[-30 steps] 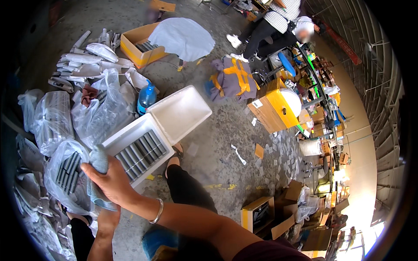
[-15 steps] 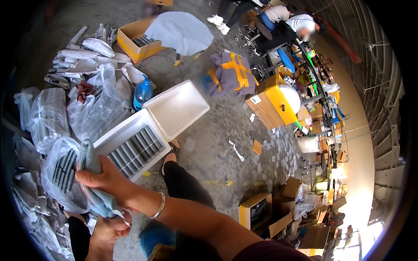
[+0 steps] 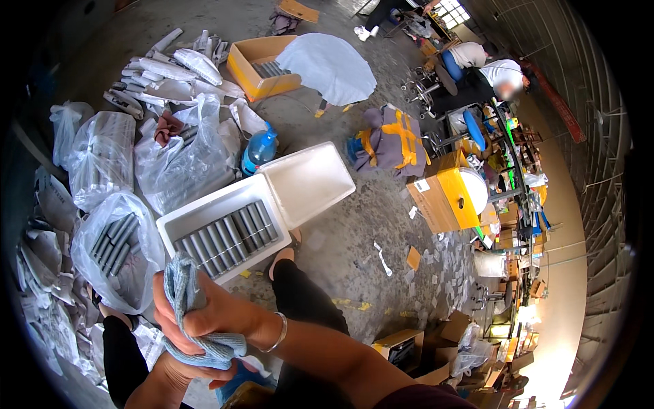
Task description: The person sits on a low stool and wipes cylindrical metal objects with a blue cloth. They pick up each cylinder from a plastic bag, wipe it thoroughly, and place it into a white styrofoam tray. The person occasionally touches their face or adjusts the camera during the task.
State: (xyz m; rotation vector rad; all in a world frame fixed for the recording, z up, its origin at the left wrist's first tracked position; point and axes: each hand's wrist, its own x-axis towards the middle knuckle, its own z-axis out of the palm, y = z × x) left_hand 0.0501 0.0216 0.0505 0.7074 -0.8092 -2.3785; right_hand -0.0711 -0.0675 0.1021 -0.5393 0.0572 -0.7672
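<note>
My right hand (image 3: 221,313), with a bracelet at its wrist, is closed round a bunched grey-blue cloth (image 3: 216,349). Below it, my left hand (image 3: 167,376) grips the lower part of the same cloth; its fingers are partly hidden. Whether anything is wrapped inside the cloth I cannot tell. Just beyond my hands stands an open white foam box (image 3: 167,225), its lid folded back to the right. Grey rods (image 3: 228,235) lie side by side in it. Left of the box, a clear plastic bag (image 3: 153,255) gapes open with more grey rods (image 3: 116,245) inside.
Filled plastic bags (image 3: 102,157) and paper-wrapped bundles (image 3: 160,71) lie at the left. A blue-capped bottle (image 3: 259,150) stands behind the foam box. Farther off are a yellow-taped carton (image 3: 255,78), a taped purple bundle (image 3: 392,143) and a brown carton (image 3: 436,194). Two people sit at workbenches.
My hands and the cloth have moved right and nearer to me, away from the bag of rods, which now shows more fully. The whole view has shifted.
</note>
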